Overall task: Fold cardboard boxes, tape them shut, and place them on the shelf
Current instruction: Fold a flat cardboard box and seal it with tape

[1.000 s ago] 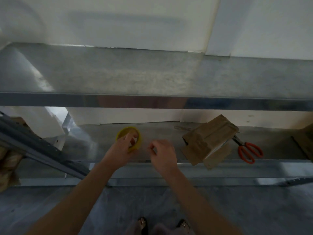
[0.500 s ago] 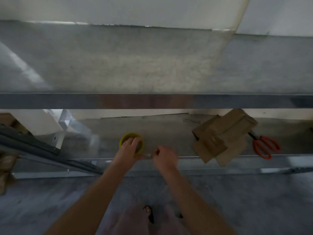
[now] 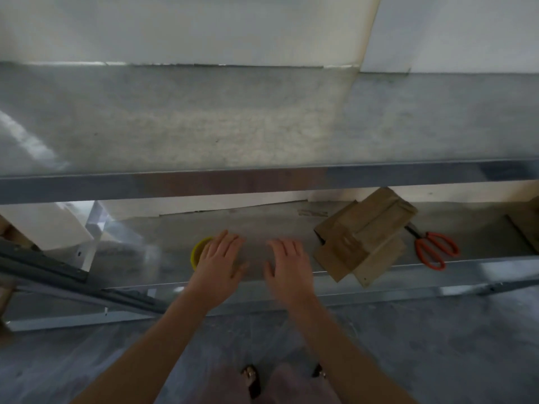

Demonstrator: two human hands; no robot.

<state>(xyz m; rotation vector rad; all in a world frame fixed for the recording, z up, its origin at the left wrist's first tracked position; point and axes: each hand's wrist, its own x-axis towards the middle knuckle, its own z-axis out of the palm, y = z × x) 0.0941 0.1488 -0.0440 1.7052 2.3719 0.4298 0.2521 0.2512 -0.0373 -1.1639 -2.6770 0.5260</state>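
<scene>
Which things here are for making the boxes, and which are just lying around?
For the job: yellow tape roll, cardboard box, orange-handled scissors, metal shelf.
Just lying about: small cardboard scrap, grey metal beam.

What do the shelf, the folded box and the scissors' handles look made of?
Shelf: likely galvanized sheet metal, dull grey with mottled sheen and a reflective front lip. Box: brown cardboard, matte, with creased flaps. Scissors handles: probably plastic, smooth orange-red; the blades look dark, material unclear.
</scene>
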